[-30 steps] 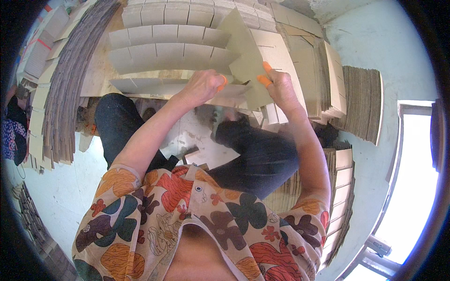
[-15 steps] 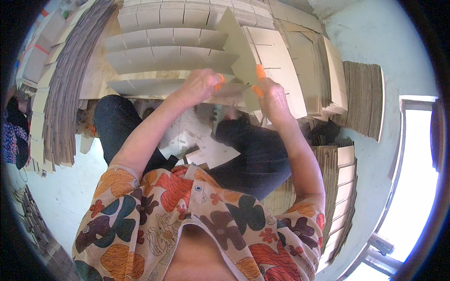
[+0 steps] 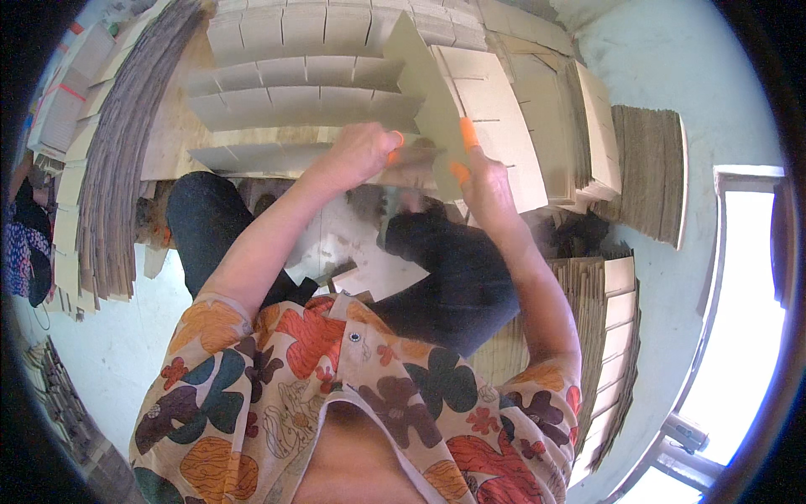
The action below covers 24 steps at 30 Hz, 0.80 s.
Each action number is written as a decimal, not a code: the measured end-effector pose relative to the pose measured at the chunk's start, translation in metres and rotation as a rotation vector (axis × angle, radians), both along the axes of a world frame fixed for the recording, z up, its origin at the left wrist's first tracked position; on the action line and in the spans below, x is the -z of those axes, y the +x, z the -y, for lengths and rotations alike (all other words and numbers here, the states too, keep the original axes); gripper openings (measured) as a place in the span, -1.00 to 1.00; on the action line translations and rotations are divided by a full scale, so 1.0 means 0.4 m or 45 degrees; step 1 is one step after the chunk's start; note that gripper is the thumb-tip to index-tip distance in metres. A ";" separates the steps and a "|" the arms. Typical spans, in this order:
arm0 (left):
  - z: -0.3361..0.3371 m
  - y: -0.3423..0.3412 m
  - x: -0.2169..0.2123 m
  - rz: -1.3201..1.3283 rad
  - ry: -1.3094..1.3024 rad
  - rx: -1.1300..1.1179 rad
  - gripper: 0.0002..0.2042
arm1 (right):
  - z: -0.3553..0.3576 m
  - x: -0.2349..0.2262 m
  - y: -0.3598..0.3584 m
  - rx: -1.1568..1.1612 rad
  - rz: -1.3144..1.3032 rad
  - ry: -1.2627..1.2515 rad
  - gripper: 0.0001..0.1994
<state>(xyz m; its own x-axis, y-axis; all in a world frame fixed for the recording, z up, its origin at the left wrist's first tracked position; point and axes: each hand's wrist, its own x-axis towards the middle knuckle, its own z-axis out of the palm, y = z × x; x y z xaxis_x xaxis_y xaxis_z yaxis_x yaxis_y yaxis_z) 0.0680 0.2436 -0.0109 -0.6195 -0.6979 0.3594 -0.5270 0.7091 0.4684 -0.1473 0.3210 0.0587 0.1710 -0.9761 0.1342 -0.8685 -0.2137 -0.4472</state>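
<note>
Three slotted cardboard strips stand on edge in rows, one behind another, with the middle strip (image 3: 302, 107) and the nearest strip (image 3: 252, 157) plainly visible. My left hand (image 3: 354, 155), orange covers on its fingertips, is closed on the right part of the nearest strip. Across the right ends of the rows stands a crosswise cardboard strip (image 3: 426, 92), tilted. My right hand (image 3: 489, 186) grips its near end, with an orange-covered finger along its side. How far its slots engage the rows is hidden by my fingers and blur.
Flat slotted sheets (image 3: 495, 109) lie right of my work, beside a standing cardboard stack (image 3: 651, 172). A long stack (image 3: 126, 160) runs along the left, and a slotted bundle (image 3: 294, 27) lies at the back. Another stack (image 3: 617, 328) stands near my right elbow.
The crosswise strip and the rows have shifted slightly left. My right hand has moved a little nearer to me; my left hand stays almost in place. Both keep their grip.
</note>
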 end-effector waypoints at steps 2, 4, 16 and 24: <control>0.008 0.001 0.022 0.061 -0.053 -0.010 -0.93 | -0.003 0.006 -0.002 -0.011 0.017 -0.017 -0.34; 0.006 -0.003 0.024 0.049 -0.076 -0.011 -0.96 | -0.005 0.008 -0.006 0.003 0.010 0.051 -0.32; 0.049 -0.016 -0.049 -0.350 -0.237 -0.136 -0.81 | 0.057 -0.040 -0.015 -0.079 -0.033 0.081 -0.44; 0.170 -0.034 -0.021 0.225 -0.075 -0.220 -0.93 | 0.016 -0.025 -0.004 -0.035 -0.040 0.136 -0.30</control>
<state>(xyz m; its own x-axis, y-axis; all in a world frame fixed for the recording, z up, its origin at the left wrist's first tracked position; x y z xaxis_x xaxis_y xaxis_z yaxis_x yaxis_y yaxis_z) 0.0542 0.1755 -0.0024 -0.5499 -0.7798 0.2991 -0.7127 0.6249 0.3187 -0.1491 0.3146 0.0686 0.2006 -0.9794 0.0241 -0.8771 -0.1905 -0.4410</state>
